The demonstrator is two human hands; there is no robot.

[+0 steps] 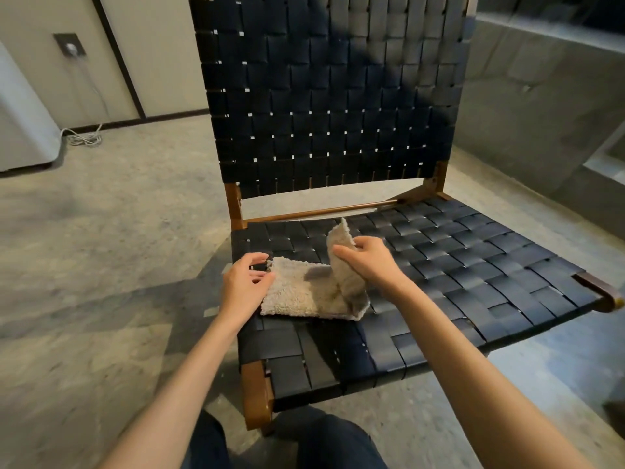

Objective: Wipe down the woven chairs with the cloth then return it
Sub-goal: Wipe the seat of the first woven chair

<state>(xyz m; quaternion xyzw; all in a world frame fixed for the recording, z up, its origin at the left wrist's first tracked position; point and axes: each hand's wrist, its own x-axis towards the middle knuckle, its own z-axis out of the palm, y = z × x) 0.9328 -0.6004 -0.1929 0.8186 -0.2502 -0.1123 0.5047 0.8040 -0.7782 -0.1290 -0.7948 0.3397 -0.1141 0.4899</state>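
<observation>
On the seat's front-left corner, near the wooden frame, the cloth lies partly flat on the dark straps of the woven chair. It is beige and nubbly, and its right part is lifted into an upright flap.

Hands: apart, one at each end of the cloth. My right hand pinches the raised flap between thumb and fingers. My left hand sits at the cloth's left edge with fingers loosely bent. I cannot tell whether it grips the edge or only touches it.

Cut off or unclear: the top of the chair back runs out of view. A pale appliance at far left is only partly seen. A small wall plate is too blurred to read, and a light cord lies coiled below it.

Surface and room: a mottled grey concrete floor, pale wall panels with dark trim, and a grey concrete ledge to the right. My knees, in dark trousers, show at the bottom edge.
</observation>
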